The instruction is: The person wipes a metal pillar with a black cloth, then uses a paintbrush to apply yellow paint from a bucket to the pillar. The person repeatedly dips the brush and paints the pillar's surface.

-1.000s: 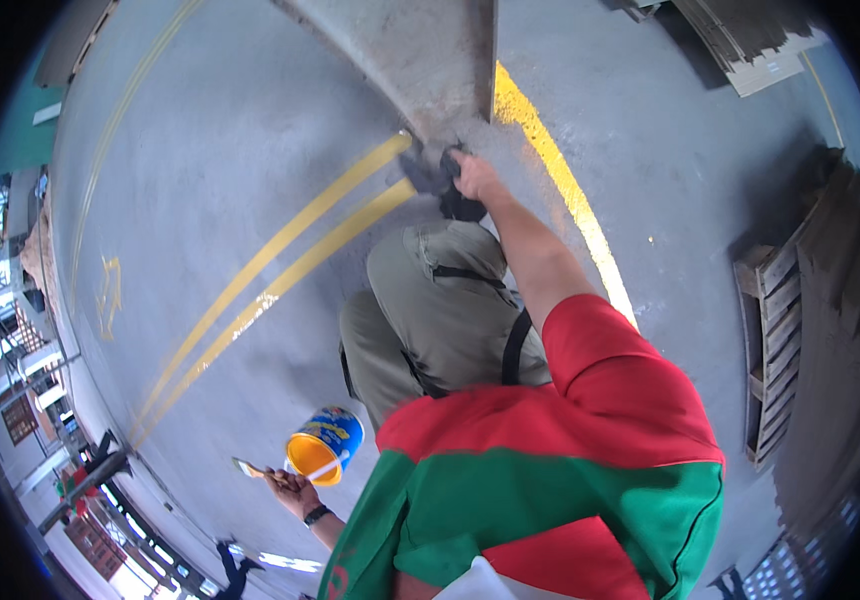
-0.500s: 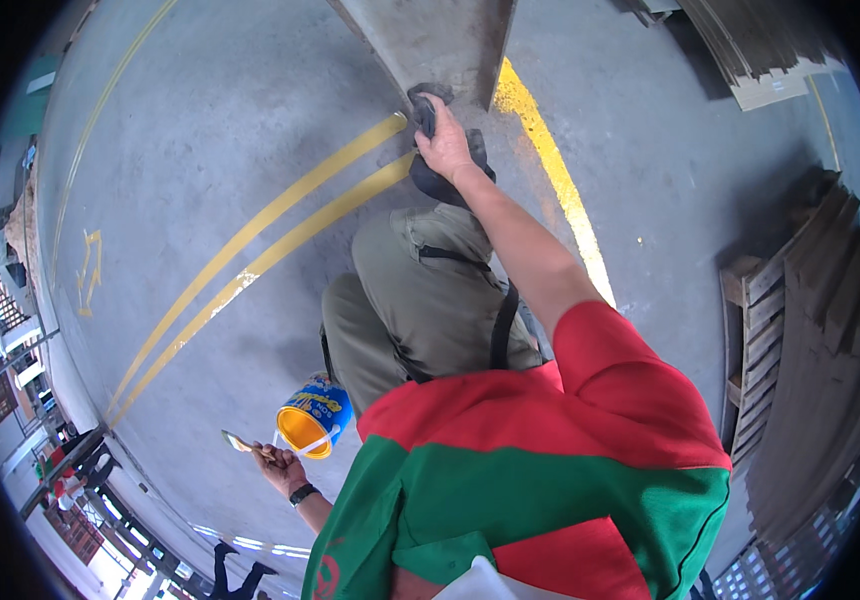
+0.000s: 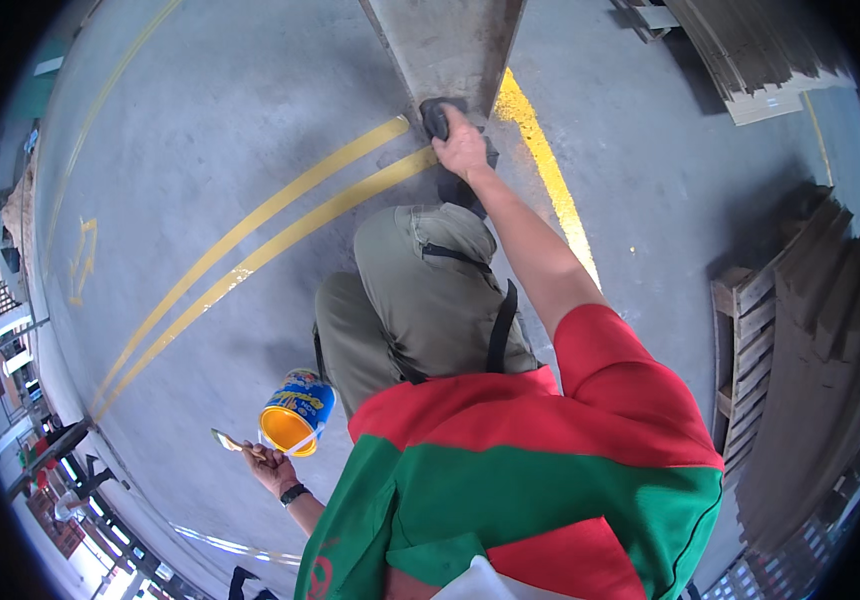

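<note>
My left hand (image 3: pixel 268 470) is closed around a paintbrush (image 3: pixel 227 441), its bristles pointing to the left. The white carrying handle of a blue paint can (image 3: pixel 318 397) also passes by these fingers. Yellow shows inside the can, which hangs tilted beside my knee. Farther ahead my right hand (image 3: pixel 462 148) is closed on a dark, crumpled, cloth-like piece (image 3: pixel 437 117). It presses this against the near end of a long grey board or beam (image 3: pixel 450 60). Part of the dark piece is hidden by my fingers. A dark shoe (image 3: pixel 463 190) shows just below that hand.
Yellow stripes (image 3: pixel 330 208) curve over the grey floor to the left, and a thick yellow line (image 3: pixel 548 165) runs on the right. Wooden pallets (image 3: pixel 750 340) with stacked brown sheets (image 3: pixel 810 380) stand at right. Another stack (image 3: pixel 740 50) lies at the far right.
My right hand and the dark piece have shifted slightly right and down in the picture. The can, the paintbrush and my left hand appear a little farther left; the whole view has also shifted.
</note>
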The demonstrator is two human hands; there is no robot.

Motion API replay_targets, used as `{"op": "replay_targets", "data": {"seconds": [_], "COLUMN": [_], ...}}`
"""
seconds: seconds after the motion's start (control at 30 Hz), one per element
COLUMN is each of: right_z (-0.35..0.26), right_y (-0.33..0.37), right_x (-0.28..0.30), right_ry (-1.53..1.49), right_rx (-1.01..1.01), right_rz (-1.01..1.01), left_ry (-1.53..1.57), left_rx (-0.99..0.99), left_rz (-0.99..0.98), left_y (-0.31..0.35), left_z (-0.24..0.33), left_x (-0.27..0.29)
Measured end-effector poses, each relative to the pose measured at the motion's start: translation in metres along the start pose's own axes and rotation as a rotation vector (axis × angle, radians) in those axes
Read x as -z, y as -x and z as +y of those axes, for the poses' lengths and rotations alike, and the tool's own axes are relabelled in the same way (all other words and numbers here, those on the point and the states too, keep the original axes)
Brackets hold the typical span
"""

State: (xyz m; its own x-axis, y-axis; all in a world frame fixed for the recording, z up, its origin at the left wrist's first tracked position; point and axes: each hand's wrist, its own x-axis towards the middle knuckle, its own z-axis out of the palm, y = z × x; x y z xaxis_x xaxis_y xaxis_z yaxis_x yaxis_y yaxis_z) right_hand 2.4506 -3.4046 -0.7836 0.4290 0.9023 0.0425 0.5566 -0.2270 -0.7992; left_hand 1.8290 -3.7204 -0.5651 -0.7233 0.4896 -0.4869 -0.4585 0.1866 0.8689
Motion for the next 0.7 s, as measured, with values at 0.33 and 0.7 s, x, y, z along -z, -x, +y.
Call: {"op": "replay_targets", "data": {"seconds": [0.33, 0.7], "right_z": [0.006, -0.003], "right_y": [-0.028, -0.037], "right_x": [0.028, -0.013], "right_ry": [0.653, 1.035], "right_rx": [-0.32, 0.239], "right_rz": [-0.401, -0.582], "left_ry": [-0.002, -0.019], "left_rx": [0.053, 0.047], "left_rz": [0.049, 0.009], "left_y": [-0.009, -0.003], "left_z": [0.007, 0.005], "left_x": [0.016, 0.017]}}
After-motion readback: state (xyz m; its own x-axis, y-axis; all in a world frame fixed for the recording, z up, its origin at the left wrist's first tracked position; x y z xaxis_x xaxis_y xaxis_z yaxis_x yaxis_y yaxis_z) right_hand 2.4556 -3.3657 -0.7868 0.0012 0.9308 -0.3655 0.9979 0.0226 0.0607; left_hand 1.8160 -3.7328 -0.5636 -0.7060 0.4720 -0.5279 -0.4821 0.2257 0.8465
